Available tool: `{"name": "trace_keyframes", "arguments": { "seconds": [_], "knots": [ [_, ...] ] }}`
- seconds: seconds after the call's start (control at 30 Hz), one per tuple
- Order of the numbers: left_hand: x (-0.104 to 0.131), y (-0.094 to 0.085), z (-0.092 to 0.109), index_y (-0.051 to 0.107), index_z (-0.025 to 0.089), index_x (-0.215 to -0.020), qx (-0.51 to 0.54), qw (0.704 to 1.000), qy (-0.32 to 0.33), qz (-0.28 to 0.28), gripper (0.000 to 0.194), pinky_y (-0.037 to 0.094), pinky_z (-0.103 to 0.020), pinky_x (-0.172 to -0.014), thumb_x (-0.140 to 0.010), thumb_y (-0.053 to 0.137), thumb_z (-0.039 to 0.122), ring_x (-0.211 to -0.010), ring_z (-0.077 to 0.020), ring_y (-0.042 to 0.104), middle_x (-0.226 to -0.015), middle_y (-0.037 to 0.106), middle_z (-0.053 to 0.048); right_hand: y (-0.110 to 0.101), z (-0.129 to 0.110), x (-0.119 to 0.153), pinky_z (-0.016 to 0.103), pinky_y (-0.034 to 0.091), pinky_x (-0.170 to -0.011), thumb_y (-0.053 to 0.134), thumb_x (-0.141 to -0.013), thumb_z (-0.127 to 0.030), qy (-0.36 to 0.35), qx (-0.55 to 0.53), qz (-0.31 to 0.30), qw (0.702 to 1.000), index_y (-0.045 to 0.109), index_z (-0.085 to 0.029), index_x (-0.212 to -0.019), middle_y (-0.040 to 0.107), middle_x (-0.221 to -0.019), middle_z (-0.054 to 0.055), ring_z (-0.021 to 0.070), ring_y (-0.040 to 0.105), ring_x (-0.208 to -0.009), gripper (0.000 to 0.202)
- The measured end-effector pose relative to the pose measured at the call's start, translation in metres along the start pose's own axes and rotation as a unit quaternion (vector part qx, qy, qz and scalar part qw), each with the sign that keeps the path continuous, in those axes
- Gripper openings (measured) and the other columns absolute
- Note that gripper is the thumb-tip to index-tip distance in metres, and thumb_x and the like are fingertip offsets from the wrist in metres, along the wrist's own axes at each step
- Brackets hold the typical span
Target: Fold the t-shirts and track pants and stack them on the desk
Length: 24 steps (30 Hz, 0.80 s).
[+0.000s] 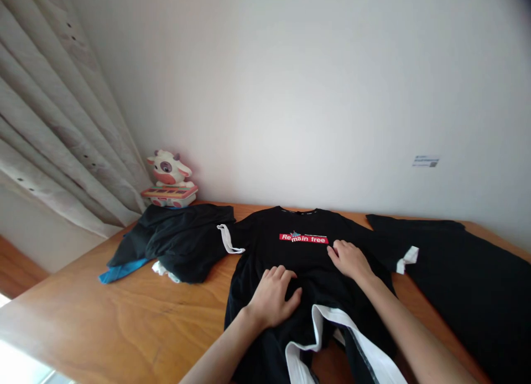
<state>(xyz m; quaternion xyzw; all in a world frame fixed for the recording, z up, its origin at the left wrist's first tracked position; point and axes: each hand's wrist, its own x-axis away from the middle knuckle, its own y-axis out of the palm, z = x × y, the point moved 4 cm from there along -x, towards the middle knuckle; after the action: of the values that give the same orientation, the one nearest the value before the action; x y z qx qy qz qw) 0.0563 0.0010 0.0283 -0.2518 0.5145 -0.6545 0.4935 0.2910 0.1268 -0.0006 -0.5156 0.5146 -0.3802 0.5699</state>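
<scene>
A black T-shirt (286, 284) with white cuffs and a white hem lies front up on the wooden table, its collar toward the wall. Across its chest runs a red "Remain free" print (303, 238). My left hand (275, 296) rests palm down on the shirt's middle, its thumb apart from the fingers. My right hand (349, 258) lies on the cloth just below the print's right end, fingers loosely bent. Neither hand grips the fabric. Near me the hem is rucked up and wavy, with table showing inside the fold.
Dark crumpled clothes (178, 240) with blue and white pieces under them lie at the left. Behind them stands a cow toy with a keyboard (169, 179). Another black garment (468, 273) spreads over the right side of the table (124, 323). A curtain (53, 107) hangs at the left.
</scene>
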Motion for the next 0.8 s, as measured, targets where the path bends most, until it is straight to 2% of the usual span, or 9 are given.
{"name": "trace_keyframes", "arguments": {
  "seconds": [0.1, 0.23, 0.33, 0.43, 0.53, 0.63, 0.67, 0.73, 0.8],
  "knots": [
    [0.003, 0.005, -0.006, 0.061, 0.019, -0.112, 0.047, 0.998, 0.012, 0.031, 0.025, 0.049, -0.039, -0.088, -0.095, 0.053, 0.037, -0.093, -0.0238, 0.064, -0.100, 0.067, -0.008, -0.013, -0.003, 0.014, 0.037, 0.048, -0.080, 0.040, -0.102, -0.037, -0.022, -0.006, -0.001, 1.000, 0.065, -0.017, -0.090, 0.072, -0.098, 0.015, 0.0291, 0.069, -0.093, 0.034],
    [0.008, -0.005, -0.002, 0.060, 0.020, -0.094, 0.106, 0.989, 0.101, 0.030, 0.023, 0.048, -0.033, -0.082, -0.096, 0.050, 0.041, -0.086, -0.0203, 0.062, -0.092, 0.065, -0.007, -0.033, 0.003, 0.053, 0.035, 0.052, -0.083, 0.034, -0.104, -0.044, -0.057, -0.071, 0.022, 0.996, 0.065, -0.022, -0.105, 0.073, -0.107, 0.009, 0.0243, 0.071, -0.095, 0.038],
    [0.025, -0.019, 0.004, 0.062, 0.021, -0.086, 0.142, 0.976, 0.163, -0.028, 0.041, 0.048, -0.031, -0.079, -0.088, 0.057, 0.061, -0.081, -0.0199, 0.060, -0.087, 0.064, -0.006, -0.048, 0.016, 0.106, 0.039, 0.053, -0.095, 0.041, -0.100, -0.049, -0.084, -0.174, 0.120, 0.974, 0.067, -0.025, -0.106, 0.073, -0.111, 0.009, 0.0250, 0.070, -0.105, 0.036],
    [0.050, -0.031, 0.008, 0.068, 0.022, -0.103, 0.137, 0.970, 0.167, -0.108, 0.068, 0.049, -0.036, -0.091, -0.061, 0.077, 0.074, -0.092, -0.0239, 0.062, -0.105, 0.065, -0.006, -0.052, 0.031, 0.167, 0.031, 0.058, -0.085, 0.051, -0.096, -0.052, -0.076, -0.227, 0.139, 0.961, 0.070, -0.027, -0.096, 0.073, -0.102, 0.007, 0.0226, 0.072, -0.097, 0.032],
    [0.074, -0.040, 0.013, 0.065, 0.026, -0.126, 0.105, 0.972, 0.145, -0.153, 0.076, 0.045, -0.043, -0.106, -0.059, 0.085, 0.056, -0.114, -0.0308, 0.059, -0.130, 0.060, -0.008, -0.051, 0.032, 0.211, 0.029, 0.060, -0.086, 0.060, -0.089, -0.056, -0.109, -0.256, 0.074, 0.958, 0.073, -0.028, -0.106, 0.074, -0.114, 0.009, 0.0250, 0.073, -0.104, 0.035],
    [0.084, -0.045, 0.013, 0.065, 0.027, -0.126, 0.101, 0.975, 0.114, -0.159, 0.059, 0.045, -0.041, -0.109, -0.068, 0.076, 0.025, -0.124, -0.0299, 0.057, -0.136, 0.061, -0.007, -0.050, 0.021, 0.227, 0.038, 0.057, -0.099, 0.078, -0.071, -0.059, -0.137, -0.230, 0.010, 0.963, 0.069, -0.031, -0.129, 0.067, -0.135, 0.011, 0.0332, 0.065, -0.122, 0.065],
    [0.084, -0.046, 0.012, 0.067, 0.027, -0.123, 0.111, 0.976, 0.107, -0.153, 0.055, 0.046, -0.039, -0.108, -0.069, 0.070, 0.017, -0.122, -0.0278, 0.059, -0.134, 0.064, -0.006, -0.049, 0.018, 0.227, 0.040, 0.056, -0.101, 0.081, -0.069, -0.057, -0.135, -0.217, -0.004, 0.967, 0.069, -0.032, -0.130, 0.066, -0.138, 0.010, 0.0341, 0.064, -0.124, 0.067],
    [0.082, -0.049, 0.002, 0.068, 0.025, -0.119, 0.140, 0.979, 0.081, -0.124, 0.052, 0.049, -0.034, -0.104, -0.070, 0.060, 0.009, -0.115, -0.0238, 0.065, -0.126, 0.070, -0.005, -0.046, 0.013, 0.223, 0.040, 0.056, -0.101, 0.079, -0.073, -0.046, -0.115, -0.206, -0.014, 0.972, 0.073, -0.033, -0.122, 0.068, -0.135, 0.008, 0.0320, 0.066, -0.122, 0.051],
    [0.079, -0.055, -0.016, 0.067, 0.024, -0.122, 0.167, 0.983, 0.028, -0.072, 0.049, 0.052, -0.032, -0.100, -0.076, 0.055, 0.011, -0.110, -0.0227, 0.068, -0.121, 0.073, -0.005, -0.046, 0.016, 0.216, 0.034, 0.059, -0.096, 0.070, -0.078, -0.032, -0.084, -0.227, 0.001, 0.970, 0.075, -0.032, -0.114, 0.073, -0.128, 0.005, 0.0274, 0.070, -0.115, 0.036]
  ]
}}
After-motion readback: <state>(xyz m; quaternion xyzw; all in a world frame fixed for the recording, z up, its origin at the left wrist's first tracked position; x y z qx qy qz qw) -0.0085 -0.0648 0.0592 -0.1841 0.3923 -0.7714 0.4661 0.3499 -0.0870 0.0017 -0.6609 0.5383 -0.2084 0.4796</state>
